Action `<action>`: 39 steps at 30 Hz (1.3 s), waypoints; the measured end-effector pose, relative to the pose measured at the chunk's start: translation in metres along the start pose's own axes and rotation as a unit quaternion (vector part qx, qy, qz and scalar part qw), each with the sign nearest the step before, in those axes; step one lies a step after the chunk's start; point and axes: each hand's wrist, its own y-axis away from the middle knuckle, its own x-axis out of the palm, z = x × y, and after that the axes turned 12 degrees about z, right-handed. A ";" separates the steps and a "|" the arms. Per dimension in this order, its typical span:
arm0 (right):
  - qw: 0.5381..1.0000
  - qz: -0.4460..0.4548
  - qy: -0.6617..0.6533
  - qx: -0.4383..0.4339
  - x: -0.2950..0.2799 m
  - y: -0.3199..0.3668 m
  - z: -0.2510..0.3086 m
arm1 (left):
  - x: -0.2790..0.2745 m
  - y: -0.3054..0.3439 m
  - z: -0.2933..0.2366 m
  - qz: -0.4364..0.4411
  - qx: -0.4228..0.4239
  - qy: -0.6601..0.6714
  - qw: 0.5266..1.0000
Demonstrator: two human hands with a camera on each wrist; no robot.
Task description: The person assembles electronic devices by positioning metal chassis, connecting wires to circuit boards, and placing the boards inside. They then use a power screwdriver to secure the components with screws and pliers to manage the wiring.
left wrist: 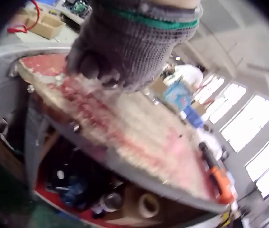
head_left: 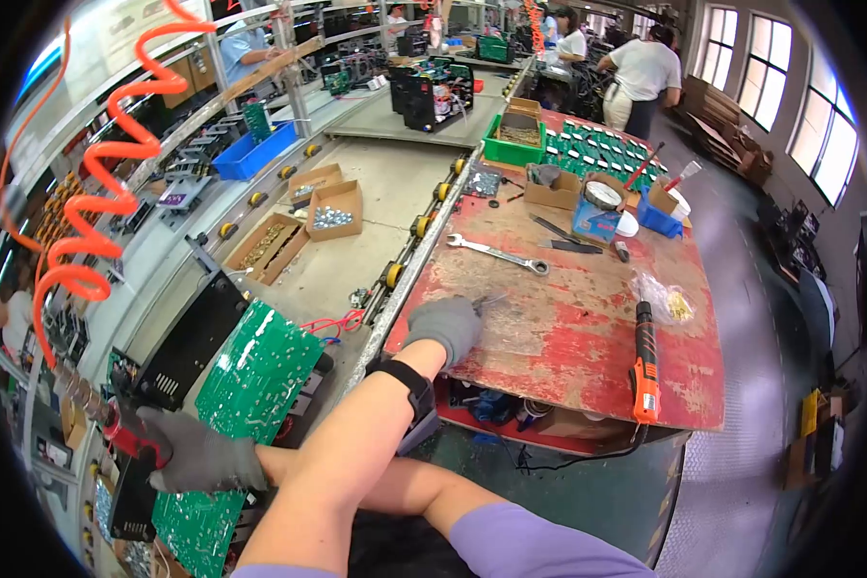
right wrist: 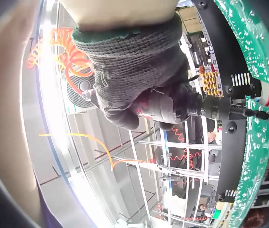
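Observation:
My arms cross, both hands in grey knit gloves. The left hand [head_left: 443, 326] is over the worn red tabletop [head_left: 549, 337], its fingers curled down at the surface. In the left wrist view that hand [left wrist: 125, 52] shows bent fingers; I cannot tell whether they pinch anything. On the far left the right hand [head_left: 207, 455] grips a red air screwdriver [head_left: 127, 431], fed by a coiled orange hose [head_left: 106, 202]. In the right wrist view the screwdriver's bit [right wrist: 255, 113] reaches over a green circuit board [right wrist: 258, 142] beside a black slotted panel [right wrist: 236, 80].
A combination wrench [head_left: 496, 253], an orange-black electric screwdriver [head_left: 645, 371] and a plastic bag of brass-coloured parts [head_left: 667, 299] lie on the table. Cardboard boxes of small hardware [head_left: 335, 214] sit on the conveyor line. Rollers [head_left: 394, 275] run between line and table.

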 end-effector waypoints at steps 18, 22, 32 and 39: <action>0.963 0.070 -0.227 0.126 -0.027 0.015 0.029 | 0.086 0.433 0.150 -0.479 0.181 0.668 0.540; 0.976 0.054 -0.192 0.086 -0.021 0.015 0.032 | 0.106 0.478 0.175 -0.470 -0.151 0.652 0.576; 0.990 0.084 -0.035 0.112 -0.013 0.006 0.037 | 0.130 0.429 0.172 -0.287 -0.207 0.070 0.933; 0.983 0.161 0.029 0.088 -0.008 0.002 0.039 | 0.123 0.422 0.177 -0.245 -0.207 0.074 0.944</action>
